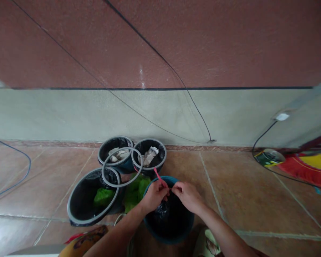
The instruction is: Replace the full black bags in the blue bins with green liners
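Note:
Both of my hands are over a teal bin in front of me. A black plastic bag shows inside it. My left hand is closed in a pinch on a thin pink strip, one end of which sticks up past the fingers. My right hand pinches the strip close to the left fingertips, where only a short bit of it shows between the hands. The fingers hide whether the strip touches the bag.
Two black-lined bins with crumpled pale paper stand by the wall. Nearer left is a larger lined bin with green plastic inside. A loose grey ring rests across the bins. More green plastic lies between them. Cables trail along wall and floor.

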`<control>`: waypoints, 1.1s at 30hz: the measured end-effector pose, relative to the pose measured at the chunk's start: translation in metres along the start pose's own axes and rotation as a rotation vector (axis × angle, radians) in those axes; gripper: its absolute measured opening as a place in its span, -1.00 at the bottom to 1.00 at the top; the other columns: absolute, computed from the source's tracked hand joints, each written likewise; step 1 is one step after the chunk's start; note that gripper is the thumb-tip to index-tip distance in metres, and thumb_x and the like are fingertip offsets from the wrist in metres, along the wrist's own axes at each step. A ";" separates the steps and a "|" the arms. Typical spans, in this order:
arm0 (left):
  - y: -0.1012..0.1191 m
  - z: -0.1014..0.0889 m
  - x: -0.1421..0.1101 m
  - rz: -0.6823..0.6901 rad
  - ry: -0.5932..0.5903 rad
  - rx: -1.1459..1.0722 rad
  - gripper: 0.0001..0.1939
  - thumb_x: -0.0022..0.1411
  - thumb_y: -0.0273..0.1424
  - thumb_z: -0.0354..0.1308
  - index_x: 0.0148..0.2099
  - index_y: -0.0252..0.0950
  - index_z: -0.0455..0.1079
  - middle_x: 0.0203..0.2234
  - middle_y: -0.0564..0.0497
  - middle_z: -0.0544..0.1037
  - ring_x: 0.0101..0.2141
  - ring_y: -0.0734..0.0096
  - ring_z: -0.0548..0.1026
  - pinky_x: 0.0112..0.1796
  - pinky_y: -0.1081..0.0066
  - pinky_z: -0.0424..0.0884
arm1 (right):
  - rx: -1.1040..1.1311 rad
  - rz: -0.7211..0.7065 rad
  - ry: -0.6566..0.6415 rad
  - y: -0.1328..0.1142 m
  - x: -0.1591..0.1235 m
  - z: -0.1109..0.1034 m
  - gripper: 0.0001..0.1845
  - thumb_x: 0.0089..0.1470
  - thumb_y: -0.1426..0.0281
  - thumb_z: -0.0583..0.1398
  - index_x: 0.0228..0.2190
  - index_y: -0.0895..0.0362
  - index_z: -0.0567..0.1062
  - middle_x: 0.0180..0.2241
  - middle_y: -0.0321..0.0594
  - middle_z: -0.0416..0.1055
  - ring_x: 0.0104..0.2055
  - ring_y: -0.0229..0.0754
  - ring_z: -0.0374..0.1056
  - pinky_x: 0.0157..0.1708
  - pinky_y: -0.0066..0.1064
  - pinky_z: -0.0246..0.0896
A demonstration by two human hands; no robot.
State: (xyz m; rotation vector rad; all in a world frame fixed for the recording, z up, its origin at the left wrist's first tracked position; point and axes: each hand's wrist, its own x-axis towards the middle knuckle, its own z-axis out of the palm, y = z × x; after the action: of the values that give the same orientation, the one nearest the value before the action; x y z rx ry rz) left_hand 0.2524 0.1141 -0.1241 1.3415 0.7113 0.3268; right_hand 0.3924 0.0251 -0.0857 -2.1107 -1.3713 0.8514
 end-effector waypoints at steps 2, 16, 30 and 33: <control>0.002 0.000 -0.001 -0.088 0.019 -0.101 -0.82 0.02 -0.36 0.21 -0.40 -0.30 0.27 -0.55 0.08 0.49 -0.59 0.51 0.43 -0.49 0.49 0.32 | 0.055 -0.021 -0.012 -0.001 0.001 -0.004 -0.72 0.11 0.33 0.08 -0.48 0.14 0.55 -0.48 -0.21 0.51 -0.41 -0.23 0.36 -0.39 -0.44 0.08; 0.005 -0.008 0.001 0.022 0.087 -0.113 -0.87 -0.18 -0.51 0.27 -0.51 -0.34 0.38 -0.57 0.06 0.50 -0.50 0.48 0.42 -0.39 0.46 0.31 | 0.101 -0.056 -0.235 0.009 -0.005 -0.003 -0.79 -0.02 0.37 0.15 -0.50 0.12 0.60 -0.53 -0.27 0.52 -0.48 -0.26 0.36 -0.48 -0.48 0.08; 0.004 0.006 -0.002 0.110 0.146 0.075 -0.92 0.06 -0.49 0.06 -0.32 -0.30 0.32 -0.55 0.11 0.45 -0.54 0.50 0.46 -0.51 0.53 0.30 | 0.299 0.024 -0.110 0.004 0.000 0.005 -0.68 0.15 0.34 0.02 -0.21 0.16 0.51 -0.42 -0.25 0.49 -0.54 -0.31 0.33 -0.51 -0.49 0.19; 0.008 0.009 -0.005 0.123 0.147 0.124 -0.96 0.09 -0.45 0.09 -0.35 -0.30 0.32 -0.59 0.10 0.46 -0.55 0.51 0.43 -0.49 0.53 0.29 | 0.389 0.042 -0.151 -0.001 0.000 0.006 -0.70 0.15 0.32 0.03 -0.30 0.17 0.51 -0.46 -0.27 0.46 -0.55 -0.34 0.29 -0.55 -0.53 0.14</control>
State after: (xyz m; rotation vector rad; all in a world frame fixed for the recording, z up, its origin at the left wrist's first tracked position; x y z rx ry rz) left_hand 0.2559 0.1060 -0.1150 1.4936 0.7833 0.4899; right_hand 0.3873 0.0258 -0.0895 -1.8093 -1.1246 1.2069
